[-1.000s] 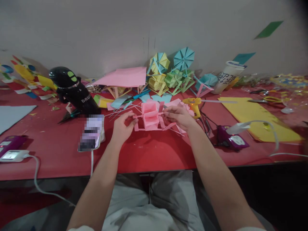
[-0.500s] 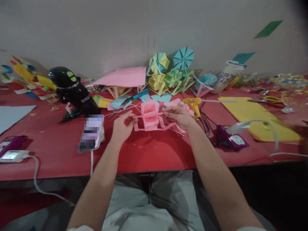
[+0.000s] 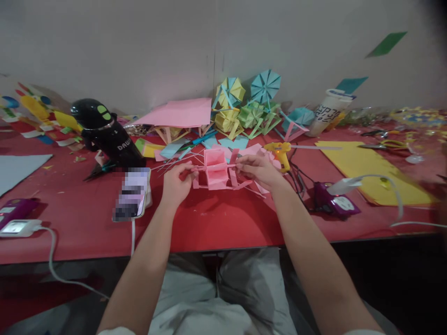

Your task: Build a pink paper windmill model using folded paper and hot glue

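Observation:
A pink folded paper model (image 3: 216, 172) with box-like cells and thin strips sits on the red table (image 3: 216, 218) in front of me. My left hand (image 3: 176, 184) pinches its left side, fingers closed on a thin stick running through it. My right hand (image 3: 260, 170) grips the right side of the same model. Loose pink strips (image 3: 244, 184) trail from it onto the table.
A phone (image 3: 133, 193) lies left of my left hand with a cable. A black bottle (image 3: 106, 132), a yellow glue gun (image 3: 281, 151), purple power strip (image 3: 333, 202), yellow sheet (image 3: 370, 170), pink sheet (image 3: 176, 114), paper pinwheels (image 3: 251, 102), a cup (image 3: 328, 111) and scissors (image 3: 384, 145) lie about.
My left hand has shifted slightly inward and closed tighter on the model's left side. The pink model has lifted and tilted a little. The view has moved slightly.

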A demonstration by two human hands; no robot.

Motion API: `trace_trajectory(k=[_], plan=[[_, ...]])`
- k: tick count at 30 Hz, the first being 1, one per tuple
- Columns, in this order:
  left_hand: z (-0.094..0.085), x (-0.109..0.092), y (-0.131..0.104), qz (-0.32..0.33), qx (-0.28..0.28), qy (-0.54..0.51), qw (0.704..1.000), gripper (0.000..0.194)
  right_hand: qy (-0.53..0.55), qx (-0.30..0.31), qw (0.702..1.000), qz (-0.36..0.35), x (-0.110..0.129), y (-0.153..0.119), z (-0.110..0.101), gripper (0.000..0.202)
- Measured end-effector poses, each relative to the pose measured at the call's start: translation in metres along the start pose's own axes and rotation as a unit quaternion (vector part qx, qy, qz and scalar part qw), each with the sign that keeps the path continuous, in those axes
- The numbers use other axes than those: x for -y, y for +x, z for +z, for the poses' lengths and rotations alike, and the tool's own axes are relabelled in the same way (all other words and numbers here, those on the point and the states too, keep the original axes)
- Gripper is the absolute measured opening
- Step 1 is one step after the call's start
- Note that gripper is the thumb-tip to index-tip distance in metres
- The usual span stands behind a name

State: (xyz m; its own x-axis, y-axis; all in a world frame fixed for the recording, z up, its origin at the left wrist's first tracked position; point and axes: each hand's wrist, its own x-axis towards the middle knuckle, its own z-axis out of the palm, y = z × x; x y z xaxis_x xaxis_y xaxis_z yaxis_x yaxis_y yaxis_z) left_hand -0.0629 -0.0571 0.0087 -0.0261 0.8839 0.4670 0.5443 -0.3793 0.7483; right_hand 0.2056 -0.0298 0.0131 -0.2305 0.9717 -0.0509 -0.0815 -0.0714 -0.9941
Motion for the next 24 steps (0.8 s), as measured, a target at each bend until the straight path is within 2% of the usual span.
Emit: trace_trajectory(k=[5, 8, 12, 15, 16, 17, 19, 22, 24], plan=[[0.001, 0.002, 0.002, 0.013, 0.007, -0.005, 1.0, 0.014, 0.011, -0.009, 1.0, -0.009, -0.002, 0.0, 0.002, 0.043], [0.003, 0.004, 0.005, -0.002, -0.014, -0.017, 1.0, 0.023, 0.021, -0.02, 0.999, -0.027, -0.005, 0.001, 0.006, 0.041], [0.002, 0.003, 0.004, -0.014, -0.093, -0.003, 0.996, 0.029, 0.058, -0.042, 0.996, -0.047, -0.008, 0.004, 0.015, 0.038], [-0.002, -0.007, -0.003, 0.042, -0.166, 0.022, 0.985, 0.022, 0.084, -0.047, 0.993, -0.064, -0.009, 0.006, 0.022, 0.036], [-0.003, -0.012, -0.007, 0.072, -0.166, 0.021, 0.983, 0.016, 0.083, -0.045, 0.993, -0.067, -0.009, 0.006, 0.024, 0.036], [-0.004, -0.017, -0.01, 0.101, -0.141, 0.016, 0.985, 0.011, 0.08, -0.043, 0.993, -0.07, -0.01, 0.006, 0.025, 0.035], [-0.003, -0.029, -0.018, 0.148, -0.046, 0.0, 0.988, 0.006, 0.071, -0.039, 0.994, -0.077, -0.01, 0.005, 0.027, 0.033], [0.006, -0.042, -0.026, 0.143, 0.09, -0.02, 0.985, 0.009, 0.067, -0.034, 0.993, -0.091, -0.012, 0.005, 0.028, 0.032], [0.014, -0.048, -0.03, 0.132, 0.128, -0.025, 0.983, 0.01, 0.067, -0.022, 0.993, -0.095, -0.013, 0.005, 0.029, 0.03]])
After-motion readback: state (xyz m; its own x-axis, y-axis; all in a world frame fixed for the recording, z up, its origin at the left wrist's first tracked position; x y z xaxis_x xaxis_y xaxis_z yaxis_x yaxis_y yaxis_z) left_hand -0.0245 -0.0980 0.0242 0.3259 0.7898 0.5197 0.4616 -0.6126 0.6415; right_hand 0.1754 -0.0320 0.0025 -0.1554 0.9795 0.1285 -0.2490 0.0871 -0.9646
